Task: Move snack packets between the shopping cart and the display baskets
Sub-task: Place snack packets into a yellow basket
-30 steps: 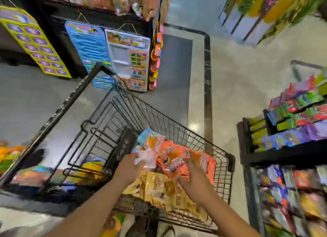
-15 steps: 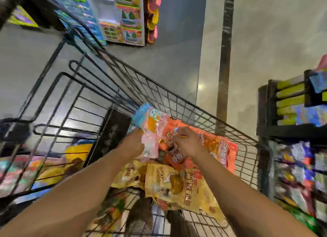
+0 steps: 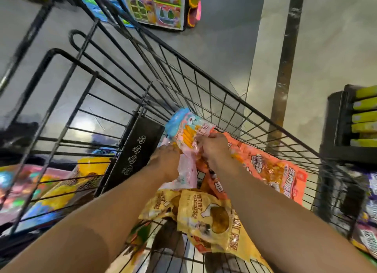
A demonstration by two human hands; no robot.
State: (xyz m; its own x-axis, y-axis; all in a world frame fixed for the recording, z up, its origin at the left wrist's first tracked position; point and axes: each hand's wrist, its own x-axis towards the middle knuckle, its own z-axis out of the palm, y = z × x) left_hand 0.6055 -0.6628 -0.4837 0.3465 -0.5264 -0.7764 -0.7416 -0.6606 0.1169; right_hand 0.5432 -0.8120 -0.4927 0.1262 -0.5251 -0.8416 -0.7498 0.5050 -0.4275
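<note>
Now that our right hand [image 3: 213,148] has left the orange packets [image 3: 271,170] and joined our left hand [image 3: 166,162] in gripping the pink-and-blue packet [image 3: 186,134], raised just above the pile in the cart [image 3: 255,113], we judge it ready to lift toward the baskets.

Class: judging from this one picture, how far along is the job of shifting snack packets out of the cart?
Done: nothing shows as moved. In hand: both the left hand and right hand grip the pink-and-blue packet. Left: orange packets and yellow packets lie in the cart.
</note>
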